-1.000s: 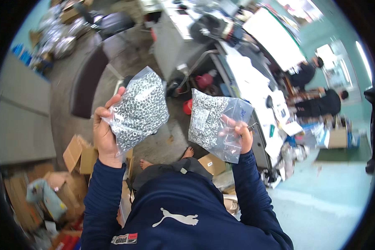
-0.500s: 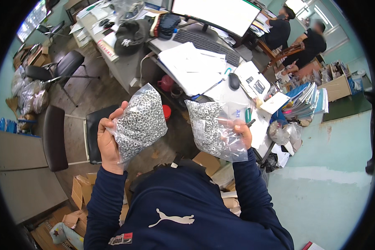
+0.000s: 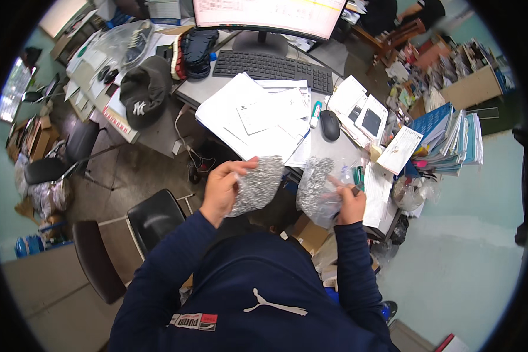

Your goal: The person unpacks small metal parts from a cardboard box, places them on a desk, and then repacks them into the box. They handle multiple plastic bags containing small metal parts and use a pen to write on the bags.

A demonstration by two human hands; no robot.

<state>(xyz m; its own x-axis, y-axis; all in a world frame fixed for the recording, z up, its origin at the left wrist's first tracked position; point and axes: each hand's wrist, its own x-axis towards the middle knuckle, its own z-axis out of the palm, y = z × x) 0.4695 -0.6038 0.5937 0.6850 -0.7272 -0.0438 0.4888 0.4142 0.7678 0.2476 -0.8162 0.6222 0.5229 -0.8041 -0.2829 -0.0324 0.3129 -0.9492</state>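
Note:
My left hand (image 3: 220, 192) is closed on the edge of a clear plastic bag of small metal nuts (image 3: 259, 185), held up before my body near the desk's front edge. To the right, my right hand (image 3: 352, 206) grips a second clear bag of nuts (image 3: 315, 186), whose loose plastic bunches at my fingers. A short dark stick, perhaps a marker, also pokes out of that hand. Both bags are smeared by motion, and the two are apart. Beyond them, loose white papers (image 3: 258, 117) lie on the desk, with a pen on their right edge.
A keyboard (image 3: 273, 69), a black mouse (image 3: 330, 125) and a monitor (image 3: 270, 13) stand on the desk. A dark cap (image 3: 145, 92) sits left, a stack of folders (image 3: 449, 138) right. Chairs (image 3: 156, 220) are at my left. Other people are partly visible at the top right.
My view has swung, shifting the scene. My left hand has brought its bag rightward, closer to the other one. The right-hand bag now appears narrower. Both hands keep their hold.

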